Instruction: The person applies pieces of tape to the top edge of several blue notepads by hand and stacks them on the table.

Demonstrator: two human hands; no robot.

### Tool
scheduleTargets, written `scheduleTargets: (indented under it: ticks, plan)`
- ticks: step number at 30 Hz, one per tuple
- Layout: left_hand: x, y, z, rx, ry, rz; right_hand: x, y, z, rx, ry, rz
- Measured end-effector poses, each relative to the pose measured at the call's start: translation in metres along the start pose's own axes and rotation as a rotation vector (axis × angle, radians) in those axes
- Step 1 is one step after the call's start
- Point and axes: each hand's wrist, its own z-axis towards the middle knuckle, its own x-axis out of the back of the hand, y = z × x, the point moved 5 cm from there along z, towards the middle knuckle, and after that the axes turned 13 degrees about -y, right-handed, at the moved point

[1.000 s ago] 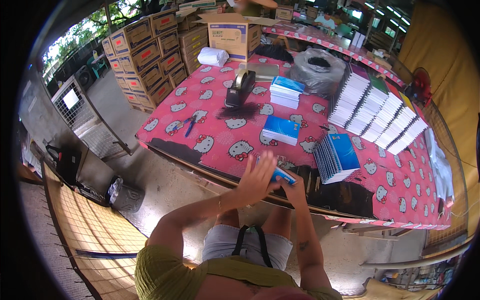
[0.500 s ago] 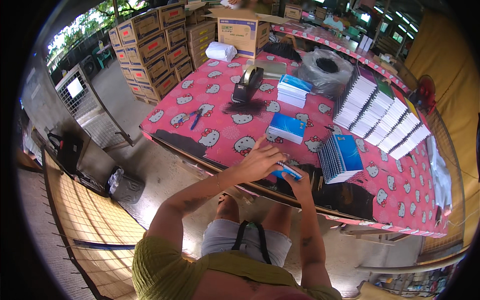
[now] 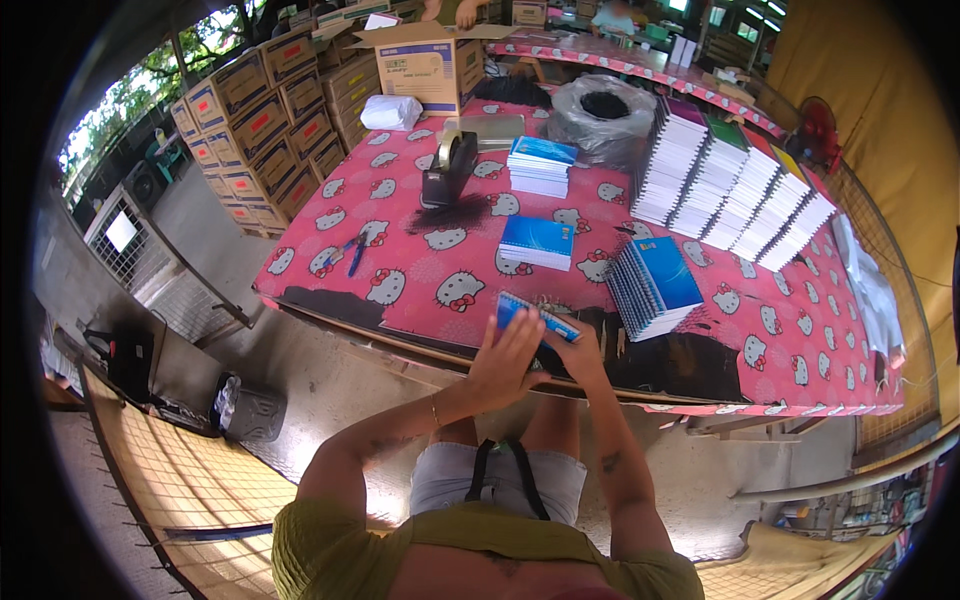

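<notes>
**Holding a blue notebook at the tabletop's near edge**

Filling most of the view, a tabletop (image 3: pixel 400 290) in pink cartoon-cat cloth carries stationery. Stacked cardboard boxes (image 3: pixel 260 110) stand beyond its far left corner. Rows of spiral notebooks (image 3: pixel 730 185) stand on edge at the far right, and a fanned blue pile (image 3: pixel 655 285) lies nearer. Two smaller blue stacks (image 3: pixel 540 165) (image 3: pixel 537 242) sit mid-table beside a black tape dispenser (image 3: pixel 447 170). Blue scissors (image 3: pixel 352 252) lie to the left. Both hands hold one blue notebook (image 3: pixel 535 317) just above the near edge. The left hand (image 3: pixel 505 360) presses flat against it, fingers extended; the right hand (image 3: pixel 578 350) grips from below, fingers curled. It looks light, thin and bendable, best held by the long edges.
</notes>
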Motion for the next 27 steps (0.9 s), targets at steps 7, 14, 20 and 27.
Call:
scheduleTargets:
  ticks: [7,14,20,27]
  plan:
    - [-0.022,0.004,0.000,-0.036,-0.029,0.026,0.004,0.007,0.000,-0.061,-0.010,-0.064]
    - [-0.016,-0.001,0.006,-0.023,-0.030,0.025,-0.003,0.006,0.000,0.004,-0.006,-0.117]
    - [0.016,-0.002,0.042,-0.018,0.002,0.014,0.000,0.008,-0.001,-0.054,-0.031,-0.221]
    - [0.016,-0.003,0.042,-0.035,-0.025,-0.053,-0.001,0.015,0.000,0.001,-0.014,-0.227]
